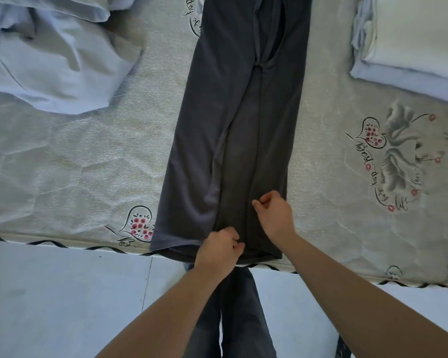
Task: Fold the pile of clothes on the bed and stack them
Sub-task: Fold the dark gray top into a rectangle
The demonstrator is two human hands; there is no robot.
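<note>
A dark grey pair of trousers (238,120) lies lengthwise down the middle of the bed (88,161), one leg folded over the other, hems at the near edge. My left hand (219,248) pinches the fabric at the hem near the bed's edge. My right hand (273,211) pinches the upper leg's cloth a little farther in, on the right side. A loose pile of pale blue clothes (44,52) sits at the far left. A stack of folded pale garments (411,45) lies at the far right.
The bed cover is light grey with heart and flower prints (393,156). Its near edge (62,245) runs across the frame, with pale floor (62,293) below it. My legs (233,319) stand against the bed under my arms.
</note>
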